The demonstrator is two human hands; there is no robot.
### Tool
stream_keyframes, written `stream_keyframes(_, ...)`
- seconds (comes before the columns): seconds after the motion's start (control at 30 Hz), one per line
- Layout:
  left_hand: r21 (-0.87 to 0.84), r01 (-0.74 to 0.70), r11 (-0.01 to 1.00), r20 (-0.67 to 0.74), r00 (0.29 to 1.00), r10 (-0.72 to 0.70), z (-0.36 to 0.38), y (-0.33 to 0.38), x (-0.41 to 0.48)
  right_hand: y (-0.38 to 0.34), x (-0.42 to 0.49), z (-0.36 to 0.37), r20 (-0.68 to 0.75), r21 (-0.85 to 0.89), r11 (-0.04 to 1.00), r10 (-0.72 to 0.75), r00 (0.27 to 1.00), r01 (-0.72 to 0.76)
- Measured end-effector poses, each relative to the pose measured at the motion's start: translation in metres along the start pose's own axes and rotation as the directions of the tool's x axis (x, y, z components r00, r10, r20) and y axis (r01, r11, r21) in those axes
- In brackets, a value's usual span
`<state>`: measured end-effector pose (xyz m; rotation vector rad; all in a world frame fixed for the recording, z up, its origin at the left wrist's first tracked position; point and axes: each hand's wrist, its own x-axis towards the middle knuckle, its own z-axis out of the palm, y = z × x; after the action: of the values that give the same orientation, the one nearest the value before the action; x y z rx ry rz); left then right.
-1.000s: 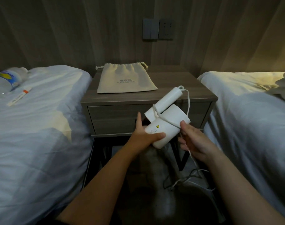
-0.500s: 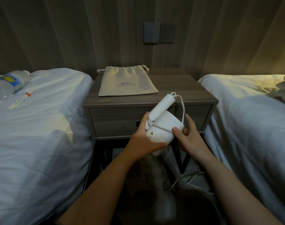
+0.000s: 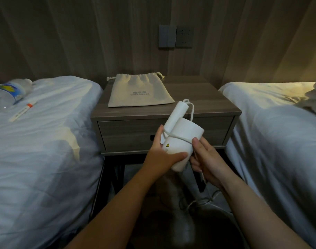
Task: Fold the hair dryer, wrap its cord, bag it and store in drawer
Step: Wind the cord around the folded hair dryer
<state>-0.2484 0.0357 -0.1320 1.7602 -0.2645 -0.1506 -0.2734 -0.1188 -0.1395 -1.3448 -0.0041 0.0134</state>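
Right hand (image 3: 206, 159) lowered, cord (image 3: 178, 138) wound tighter

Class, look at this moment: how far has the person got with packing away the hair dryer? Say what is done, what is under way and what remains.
Done: the hair dryer looks folded, handle against body. Under way: the left hand holds it while the right hand pulls the cord across it; one turn shows, and loose cord hangs toward the floor. Left: finish wrapping, put it in the drawstring bag lying flat on the nightstand, then open the closed drawer.

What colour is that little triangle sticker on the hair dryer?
Yellow, on the white hair dryer; triangle sticker, seen in the head view.
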Motion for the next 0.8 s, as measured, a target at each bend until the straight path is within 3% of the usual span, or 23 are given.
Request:
stream_keyframes(0.37,0.176,-0.059,0.983,-0.118,0.99,0.08,-0.018,0.006,-0.001,-0.023,-0.003,-0.014,-0.016,-0.432,0.899,0.065,0.998,-0.066)
stream_keyframes(0.43,0.228,-0.045,0.973,-0.141,0.987,0.079,-0.021,0.005,0.0,-0.029,-0.005,-0.017,-0.006,-0.549,0.831,0.102,0.995,-0.088)
stream_keyframes(0.57,0.351,-0.049,0.935,-0.201,0.971,0.127,-0.025,0.002,0.003,-0.036,-0.008,-0.022,-0.021,-0.802,0.589,0.137,0.99,-0.098)
stream_keyframes(0.67,0.455,-0.085,0.886,-0.204,0.959,0.196,-0.027,-0.002,0.005,-0.038,-0.009,-0.021,-0.074,-0.83,0.541,0.129,0.989,-0.133)
stream_keyframes(0.73,0.561,-0.105,0.821,-0.182,0.952,0.246,-0.026,-0.007,0.004,-0.039,-0.011,-0.017,-0.044,-0.866,0.484,0.168,0.985,-0.121)
stream_keyframes(0.8,0.704,-0.168,0.69,-0.143,0.919,0.369,-0.024,-0.016,0.005,-0.042,-0.014,-0.011,0.038,-0.909,0.412,0.231,0.972,-0.062)
